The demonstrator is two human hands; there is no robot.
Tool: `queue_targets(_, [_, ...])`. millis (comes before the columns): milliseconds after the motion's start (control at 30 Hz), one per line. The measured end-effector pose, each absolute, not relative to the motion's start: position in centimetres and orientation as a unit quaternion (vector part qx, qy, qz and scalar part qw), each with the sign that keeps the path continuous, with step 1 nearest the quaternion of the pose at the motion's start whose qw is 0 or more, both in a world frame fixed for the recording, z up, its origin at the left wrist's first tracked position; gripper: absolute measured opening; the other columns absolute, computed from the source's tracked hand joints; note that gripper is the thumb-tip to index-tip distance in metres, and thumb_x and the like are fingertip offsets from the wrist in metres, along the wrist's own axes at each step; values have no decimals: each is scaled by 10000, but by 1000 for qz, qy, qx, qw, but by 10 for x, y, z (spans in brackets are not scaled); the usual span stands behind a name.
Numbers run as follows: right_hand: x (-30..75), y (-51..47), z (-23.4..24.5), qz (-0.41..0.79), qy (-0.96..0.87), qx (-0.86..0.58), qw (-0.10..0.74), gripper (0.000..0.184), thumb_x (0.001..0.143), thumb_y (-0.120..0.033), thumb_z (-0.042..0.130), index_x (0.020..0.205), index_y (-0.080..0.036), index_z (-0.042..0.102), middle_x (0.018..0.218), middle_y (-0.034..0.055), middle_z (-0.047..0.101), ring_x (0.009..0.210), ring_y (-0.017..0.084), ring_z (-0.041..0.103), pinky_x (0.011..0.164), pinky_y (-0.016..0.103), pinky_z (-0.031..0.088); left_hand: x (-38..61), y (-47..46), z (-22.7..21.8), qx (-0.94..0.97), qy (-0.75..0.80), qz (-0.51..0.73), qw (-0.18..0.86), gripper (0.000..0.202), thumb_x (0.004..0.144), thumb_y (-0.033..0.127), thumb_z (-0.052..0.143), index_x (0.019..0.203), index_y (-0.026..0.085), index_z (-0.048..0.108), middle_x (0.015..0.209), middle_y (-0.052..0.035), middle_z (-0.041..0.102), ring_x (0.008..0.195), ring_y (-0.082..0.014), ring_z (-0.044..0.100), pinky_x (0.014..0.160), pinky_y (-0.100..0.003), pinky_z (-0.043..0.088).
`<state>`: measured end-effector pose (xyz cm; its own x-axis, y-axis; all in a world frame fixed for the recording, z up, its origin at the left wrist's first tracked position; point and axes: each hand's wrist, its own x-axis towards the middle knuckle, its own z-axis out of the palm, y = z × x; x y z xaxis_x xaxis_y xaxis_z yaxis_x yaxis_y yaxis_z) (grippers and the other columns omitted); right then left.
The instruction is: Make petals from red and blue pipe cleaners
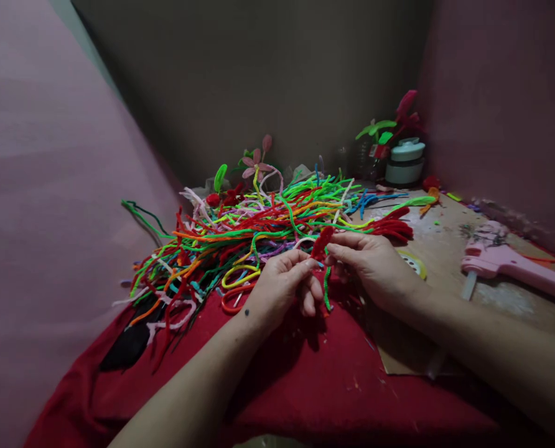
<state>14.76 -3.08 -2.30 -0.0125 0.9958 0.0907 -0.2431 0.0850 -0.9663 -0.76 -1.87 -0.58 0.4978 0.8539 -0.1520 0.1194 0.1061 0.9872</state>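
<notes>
We have both hands near the middle of the frame, working on one small red fuzzy piece (323, 243) held up between them. Its long axis tilts, lower end toward the left hand (292, 277), upper end leaning up and right beside the right hand (366, 264). Left thumb and forefinger are pinched together at the lower end, remaining fingers loosely curled; right thumb and fingers close in on the right edge, fingertips nearly together. So we'd call neither hand nearer: the piece bridges the two grips, left from below, right from the side. A green fuzzy stem (327, 291) hangs almost vertically just under the right fingertips; we can't tell whether it's joined to the red piece or pinched separately. Behind, across center, we see a heaped tangle of pipe cleaners (277, 214); left of the left hand, a yellow loop (240, 276) above a red loop (235, 300), maybe scissor handles. Right of frame: pink glue gun (492, 261) on a tan board (450, 239), well apart from the grip. Red cloth (305, 389) below.
</notes>
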Motion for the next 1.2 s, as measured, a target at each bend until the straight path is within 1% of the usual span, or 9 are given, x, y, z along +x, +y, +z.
queue_targets(100, [148, -30, -22, 538, -471, -413, 564, 184, 697, -288, 637, 605, -148, 560, 512, -38, 510, 422, 61, 419, 427, 214, 315, -7, -19, -7, 609, 400, 291, 620, 165, 829, 319, 482, 798, 159, 456, 533, -5, 624, 330, -76, 501, 371, -156, 333])
queue_targets(333, [149, -28, -27, 530, -486, -434, 543, 162, 707, -257, 604, 595, -156, 546, 470, -48, 477, 399, 64, 405, 408, 209, 292, -4, -22, -9, 629, 394, 276, 610, 191, 840, 341, 458, 806, 154, 474, 540, -14, 625, 332, -78, 492, 369, -163, 342])
queue_targets(467, [149, -28, -27, 512, -488, -455, 542, 184, 692, -229, 598, 545, -156, 517, 430, -47, 459, 372, 58, 389, 375, 197, 257, -2, -24, -10, 648, 417, 283, 572, 219, 830, 368, 482, 791, 154, 501, 594, -7, 616, 413, -92, 528, 411, -188, 380])
queue_targets(600, [147, -29, -26, 521, -482, -471, 525, 209, 708, -280, 587, 552, -154, 527, 395, -44, 445, 332, 56, 363, 342, 194, 223, -4, -20, -9, 698, 464, 324, 439, 219, 787, 341, 552, 772, 127, 598, 557, 29, 523, 474, -70, 464, 467, -182, 362])
queue_targets(700, [142, -34, -23, 546, -519, -466, 463, 291, 734, -383, 572, 566, -147, 543, 400, -40, 450, 326, 53, 355, 341, 194, 240, -4, -9, -1, 718, 477, 380, 334, 186, 763, 301, 572, 751, 125, 629, 606, 19, 544, 551, -81, 468, 536, -191, 378])
queue_targets(800, [138, -41, -21, 545, -617, -419, 383, 271, 739, -335, 557, 559, -133, 562, 456, -26, 483, 397, 55, 394, 389, 191, 282, 11, 4, 14, 777, 459, 347, 253, 160, 746, 287, 588, 740, 136, 641, 634, 6, 579, 595, -105, 499, 579, -213, 397])
queue_targets(900, [138, -48, -21, 499, -694, -392, 338, 242, 712, -280, 568, 520, -138, 527, 450, -51, 412, 432, 50, 335, 401, 198, 242, 42, 18, 25, 857, 396, 275, 181, 148, 771, 261, 566, 765, 148, 661, 686, -9, 617, 649, -119, 539, 624, -221, 408])
queue_targets(1067, [138, -50, -26, 429, -750, -357, 355, 273, 742, -284, 557, 518, -130, 544, 456, -49, 417, 460, 58, 341, 433, 207, 257, 99, 49, 21, 907, 377, 185, 32, 173, 809, 221, 526, 799, 165, 689, 772, -37, 646, 733, -143, 570, 679, -234, 416])
queue_targets(1200, [137, -46, -30, 411, -758, -338, 376, 227, 750, -278, 563, 603, -118, 628, 502, -32, 498, 491, 69, 420, 463, 197, 299, 115, 69, 9, 913, 373, 161, 29, 173, 790, 274, 565, 808, 164, 698, 779, -56, 638, 717, -164, 575, 652, -252, 424])
